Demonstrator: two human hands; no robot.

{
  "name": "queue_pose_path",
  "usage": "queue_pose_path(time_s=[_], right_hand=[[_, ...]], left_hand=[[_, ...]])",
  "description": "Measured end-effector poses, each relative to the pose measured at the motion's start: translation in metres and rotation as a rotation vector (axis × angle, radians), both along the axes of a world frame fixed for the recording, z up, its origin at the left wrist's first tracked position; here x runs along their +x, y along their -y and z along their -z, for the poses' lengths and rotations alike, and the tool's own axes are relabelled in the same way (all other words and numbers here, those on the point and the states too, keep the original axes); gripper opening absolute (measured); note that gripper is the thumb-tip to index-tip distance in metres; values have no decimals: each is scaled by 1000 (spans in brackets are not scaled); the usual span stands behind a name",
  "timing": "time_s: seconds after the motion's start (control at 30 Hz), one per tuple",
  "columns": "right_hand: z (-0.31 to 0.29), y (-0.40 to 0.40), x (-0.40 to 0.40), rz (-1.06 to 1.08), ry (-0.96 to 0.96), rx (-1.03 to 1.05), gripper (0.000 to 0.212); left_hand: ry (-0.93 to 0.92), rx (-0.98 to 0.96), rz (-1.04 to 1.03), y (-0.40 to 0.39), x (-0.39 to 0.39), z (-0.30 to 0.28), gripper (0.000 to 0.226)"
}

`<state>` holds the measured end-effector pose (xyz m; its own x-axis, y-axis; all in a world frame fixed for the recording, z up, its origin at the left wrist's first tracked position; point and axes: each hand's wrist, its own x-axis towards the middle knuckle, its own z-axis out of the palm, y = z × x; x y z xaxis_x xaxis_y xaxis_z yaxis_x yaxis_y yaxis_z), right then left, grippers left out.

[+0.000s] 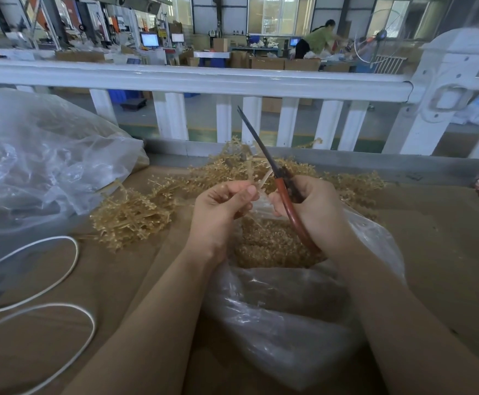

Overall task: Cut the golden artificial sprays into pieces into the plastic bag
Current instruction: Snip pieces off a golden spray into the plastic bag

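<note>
Left hand point(223, 208): thumb and fingers pinching the pale stem of a golden spray point(256, 178), held above the open clear plastic bag point(289, 303) that contains cut golden pieces point(272, 243). Right hand point(315, 208): curled round the red handles of scissors point(272, 172), blades together, pointing up and away. Uncut golden sprays point(135, 212): heaped on the brown table point(446, 252) just behind the bag; white cord point(61, 280) at left.

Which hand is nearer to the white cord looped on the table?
Left. The left hand pinches a spray stem above the plastic bag, on the side facing the white cord. The right hand grips the scissors farther right, away from the cord.
</note>
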<state>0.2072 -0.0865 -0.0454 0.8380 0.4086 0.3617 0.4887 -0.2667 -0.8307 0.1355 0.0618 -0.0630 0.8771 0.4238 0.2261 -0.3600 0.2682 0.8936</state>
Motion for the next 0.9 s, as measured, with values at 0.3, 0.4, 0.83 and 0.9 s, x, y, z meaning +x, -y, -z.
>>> queue_pose_path(time_s=[0.3,0.4,0.83,0.9], right_hand=[[-2,6,-1,79,131,-92,39],[-3,6,-3,75,221,-193,33],[5,18,12,130,238,-619,43],[6,17,11,164,261,-629,42]], left_hand=[[1,10,-151,-3,2,2,18],[-6,15,-158,-3,2,1,26],[8,-206,-175,-6,3,-1,33],[12,-217,-148,-7,3,-1,34]])
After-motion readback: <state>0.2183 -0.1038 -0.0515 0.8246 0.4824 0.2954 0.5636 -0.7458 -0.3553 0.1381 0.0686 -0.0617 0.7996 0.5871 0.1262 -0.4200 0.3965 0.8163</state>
